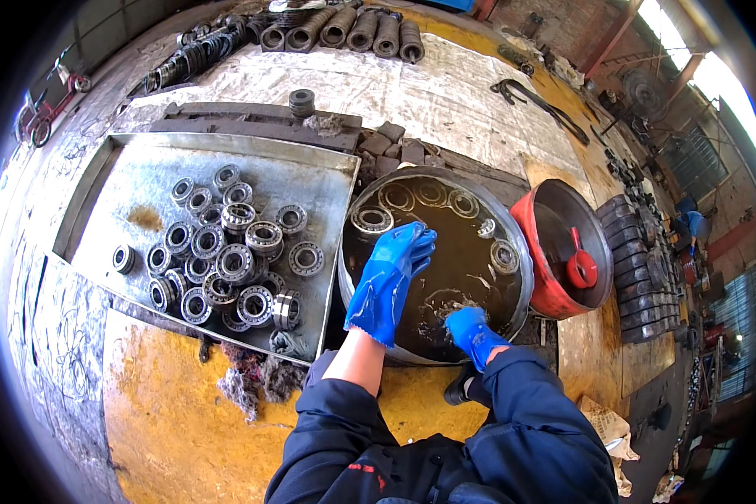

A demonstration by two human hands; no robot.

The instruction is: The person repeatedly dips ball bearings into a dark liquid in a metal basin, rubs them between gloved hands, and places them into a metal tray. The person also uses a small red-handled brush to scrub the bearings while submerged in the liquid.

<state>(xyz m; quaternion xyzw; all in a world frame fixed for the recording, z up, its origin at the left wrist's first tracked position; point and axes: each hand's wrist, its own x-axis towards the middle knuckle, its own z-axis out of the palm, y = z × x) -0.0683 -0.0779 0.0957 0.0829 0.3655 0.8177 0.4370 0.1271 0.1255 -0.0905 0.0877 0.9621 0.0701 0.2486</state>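
Gloved hands apart: left hand (405, 250) above the basin (525, 294), right hand (472, 333) at its murky liquid (455, 262); I cannot tell whether either grips anything. A round bearing (373, 230) lies just beyond the left, nearer hand.

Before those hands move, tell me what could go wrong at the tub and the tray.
The liquid in the round tub is murky, so the right hand, down at its surface, might fumble a part it cannot see. Splashing there could carry liquid over the near rim onto the yellow floor. In the metal tray, bearings lie heaped on one another, so a knock might topple some.
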